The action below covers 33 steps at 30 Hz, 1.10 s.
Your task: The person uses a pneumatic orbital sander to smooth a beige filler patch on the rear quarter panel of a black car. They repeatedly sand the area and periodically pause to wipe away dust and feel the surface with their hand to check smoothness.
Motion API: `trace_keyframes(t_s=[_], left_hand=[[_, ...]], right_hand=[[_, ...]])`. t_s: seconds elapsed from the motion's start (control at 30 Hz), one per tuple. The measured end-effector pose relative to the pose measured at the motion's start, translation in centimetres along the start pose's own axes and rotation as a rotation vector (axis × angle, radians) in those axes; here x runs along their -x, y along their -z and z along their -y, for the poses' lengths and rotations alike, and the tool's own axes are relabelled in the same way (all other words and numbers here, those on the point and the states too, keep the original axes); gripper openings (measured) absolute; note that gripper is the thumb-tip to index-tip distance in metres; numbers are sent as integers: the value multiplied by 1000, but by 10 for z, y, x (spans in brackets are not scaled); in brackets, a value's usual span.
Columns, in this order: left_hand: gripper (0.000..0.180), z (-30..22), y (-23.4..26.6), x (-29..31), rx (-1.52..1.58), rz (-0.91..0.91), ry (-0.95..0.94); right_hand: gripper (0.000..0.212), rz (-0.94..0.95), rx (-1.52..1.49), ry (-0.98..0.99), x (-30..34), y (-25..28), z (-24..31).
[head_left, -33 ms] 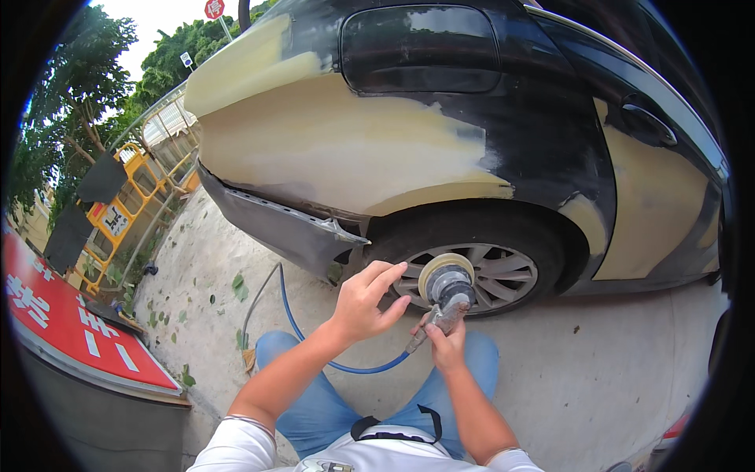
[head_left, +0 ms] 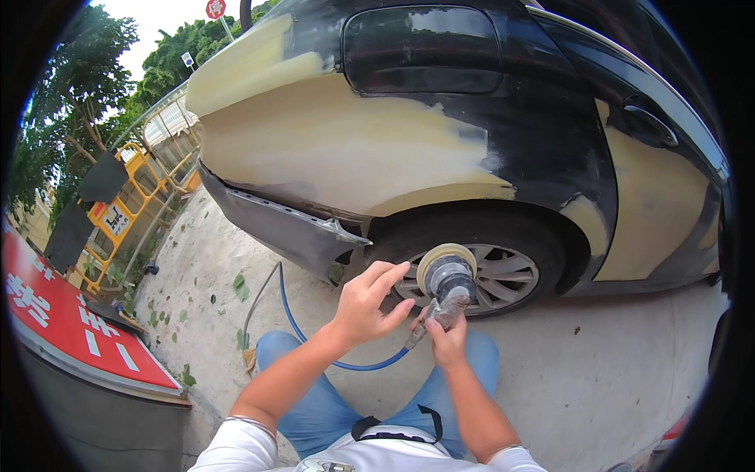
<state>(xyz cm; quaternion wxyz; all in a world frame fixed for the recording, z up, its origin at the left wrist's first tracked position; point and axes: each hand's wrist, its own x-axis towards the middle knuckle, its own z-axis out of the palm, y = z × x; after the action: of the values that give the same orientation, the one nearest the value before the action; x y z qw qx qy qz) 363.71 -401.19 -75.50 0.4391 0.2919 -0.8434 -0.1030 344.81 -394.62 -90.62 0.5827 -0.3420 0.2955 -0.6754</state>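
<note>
My right hand (head_left: 447, 341) is wrapped round the grey body of an air sander (head_left: 450, 293), holding it up in front of the car's rear wheel (head_left: 511, 277). The sander's round, yellowish disc faces away toward the wheel. A blue air hose (head_left: 370, 366) runs from its lower end to the left. Just left of the disc, my left hand (head_left: 370, 303) is raised with thumb and fingers apart, holding nothing. Beyond both hands, the dark car's rear panel (head_left: 338, 149) is coated with beige filler over a broad area.
The grey bumper end (head_left: 267, 224) hangs loose from the car's rear corner. Filler also covers part of the door (head_left: 657, 197). At the left stand a red sign (head_left: 86, 322) and a yellow barrier (head_left: 118, 216). Leaves lie on the concrete (head_left: 212, 315).
The sander has tilted slightly in my right hand. My left hand is nearly where it was, still apart from the tool.
</note>
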Motion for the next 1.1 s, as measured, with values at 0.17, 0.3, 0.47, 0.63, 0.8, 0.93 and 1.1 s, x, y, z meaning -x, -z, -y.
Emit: trace_keyframes(t_s=[0.17, 0.3, 0.47, 0.63, 0.8, 0.93, 1.1], left_hand=[[71, -8, 19, -40, 98, -100, 98], [72, 13, 27, -91, 303, -275, 175], [54, 55, 24, -127, 551, -209, 315], [52, 83, 11, -131, 433, -229, 326], [51, 114, 12, -120, 482, -185, 323], [49, 122, 14, -121, 518, -173, 360], [49, 96, 12, -130, 645, -247, 538]], right_hand=[[49, 169, 251, 238, -76, -87, 80], [48, 284, 390, 314, -133, -125, 118], [41, 246, 292, 157, -171, -135, 129], [40, 272, 488, 309, -178, -128, 136], [41, 285, 472, 352, -180, -129, 130], [42, 267, 501, 362, -180, -130, 131], [44, 258, 462, 300, -172, -133, 139]])
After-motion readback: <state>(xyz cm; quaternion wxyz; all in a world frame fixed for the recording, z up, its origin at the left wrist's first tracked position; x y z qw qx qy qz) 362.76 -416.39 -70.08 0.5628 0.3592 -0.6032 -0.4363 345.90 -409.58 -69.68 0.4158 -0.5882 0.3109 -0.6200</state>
